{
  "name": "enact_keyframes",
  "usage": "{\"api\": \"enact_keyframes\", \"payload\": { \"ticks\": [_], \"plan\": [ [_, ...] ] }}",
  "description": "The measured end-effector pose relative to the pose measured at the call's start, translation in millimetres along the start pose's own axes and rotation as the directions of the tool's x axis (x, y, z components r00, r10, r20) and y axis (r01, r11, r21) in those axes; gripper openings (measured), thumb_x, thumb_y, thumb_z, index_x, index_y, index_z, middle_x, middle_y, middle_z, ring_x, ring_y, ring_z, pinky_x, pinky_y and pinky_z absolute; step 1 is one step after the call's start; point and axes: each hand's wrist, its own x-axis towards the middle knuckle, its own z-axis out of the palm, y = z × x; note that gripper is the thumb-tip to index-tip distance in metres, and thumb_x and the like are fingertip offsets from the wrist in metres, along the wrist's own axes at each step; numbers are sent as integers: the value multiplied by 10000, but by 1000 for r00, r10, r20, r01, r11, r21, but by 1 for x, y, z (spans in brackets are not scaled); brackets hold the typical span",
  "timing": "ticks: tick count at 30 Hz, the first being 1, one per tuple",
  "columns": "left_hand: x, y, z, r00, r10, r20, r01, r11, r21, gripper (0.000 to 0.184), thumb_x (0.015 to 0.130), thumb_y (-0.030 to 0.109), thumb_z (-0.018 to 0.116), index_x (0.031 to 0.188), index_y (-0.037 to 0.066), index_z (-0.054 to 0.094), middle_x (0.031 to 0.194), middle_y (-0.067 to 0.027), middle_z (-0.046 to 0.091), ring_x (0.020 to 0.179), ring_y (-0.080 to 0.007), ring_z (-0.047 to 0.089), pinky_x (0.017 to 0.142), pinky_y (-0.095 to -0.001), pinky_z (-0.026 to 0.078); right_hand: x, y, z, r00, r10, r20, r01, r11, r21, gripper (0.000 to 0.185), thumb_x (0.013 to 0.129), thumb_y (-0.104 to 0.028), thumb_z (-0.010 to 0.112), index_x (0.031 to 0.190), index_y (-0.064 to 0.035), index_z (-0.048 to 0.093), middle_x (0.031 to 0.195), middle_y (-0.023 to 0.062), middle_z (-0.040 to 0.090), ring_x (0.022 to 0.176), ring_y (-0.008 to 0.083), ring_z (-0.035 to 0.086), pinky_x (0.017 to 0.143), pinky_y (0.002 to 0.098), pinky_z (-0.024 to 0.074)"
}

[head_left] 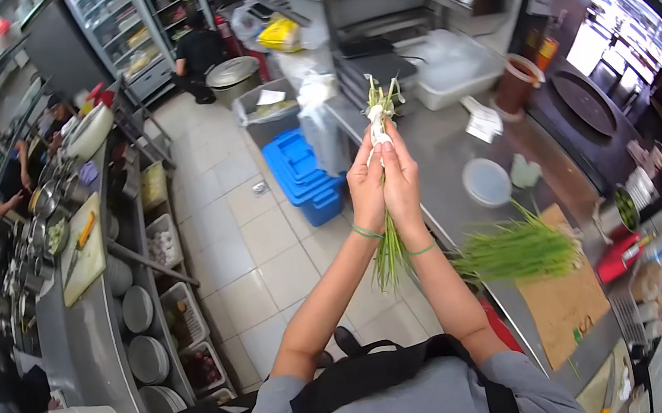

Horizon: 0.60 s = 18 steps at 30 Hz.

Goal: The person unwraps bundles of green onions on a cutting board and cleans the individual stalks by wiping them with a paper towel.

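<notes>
Both hands are raised in front of the body, close together, around a bunch of green stalks (390,253) with whitish root ends pointing up and long green leaves hanging down. My left hand (366,183) wraps the bunch from the left, and my right hand (401,173) from the right, with the fingers of both near the white part. A green band circles each wrist. To the right, a larger pile of green stalks (518,250) lies on the counter, partly over a brown board (563,308).
A blue lidded bin (298,168) stands on the floor ahead. The right-hand counter (442,188) holds a round plastic lid (486,182) and a white tub (459,80). On the left counter, a knife lies on a cutting board (85,256). One person crouches near the fridges; others are far left.
</notes>
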Motion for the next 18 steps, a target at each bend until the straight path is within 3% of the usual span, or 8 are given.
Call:
{"api": "enact_keyframes", "payload": {
  "ticks": [10, 14, 17, 18],
  "plan": [
    [164, 59, -189, 983, 58, -176, -49, 997, 55, 377, 894, 83, 459, 1262, 8, 427, 1118, -64, 557, 932, -89, 537, 811, -203, 425, 83, 125, 214, 989, 39, 145, -50, 996, 72, 393, 917, -147, 372, 1268, 29, 386, 1292, 183, 414, 1204, 266, 390, 996, 315, 292],
    [253, 62, -250, 983, 71, -168, -53, 992, 113, 382, 888, 85, 464, 1260, 6, 428, 1106, -57, 554, 916, -84, 536, 784, -204, 432, 142, 187, 281, 990, 36, 137, -49, 994, 93, 396, 916, -153, 370, 1264, 35, 385, 1291, 191, 409, 1196, 280, 393, 996, 321, 292],
    [340, 56, -299, 996, 39, -75, -30, 993, 116, 378, 888, 93, 468, 1254, 5, 434, 1100, -56, 553, 907, -82, 535, 769, -203, 436, 195, 248, 326, 993, 47, 111, -57, 994, 89, 401, 912, -153, 374, 1267, 33, 382, 1294, 199, 403, 1198, 289, 391, 996, 324, 292],
    [364, 65, -300, 993, 65, -97, -44, 978, 206, 377, 890, 99, 465, 1252, 1, 434, 1103, -65, 553, 913, -90, 538, 774, -205, 438, 222, 262, 342, 994, 35, 101, -44, 995, 88, 402, 911, -151, 374, 1268, 32, 381, 1296, 201, 401, 1198, 292, 390, 996, 326, 292]
  ]
}}
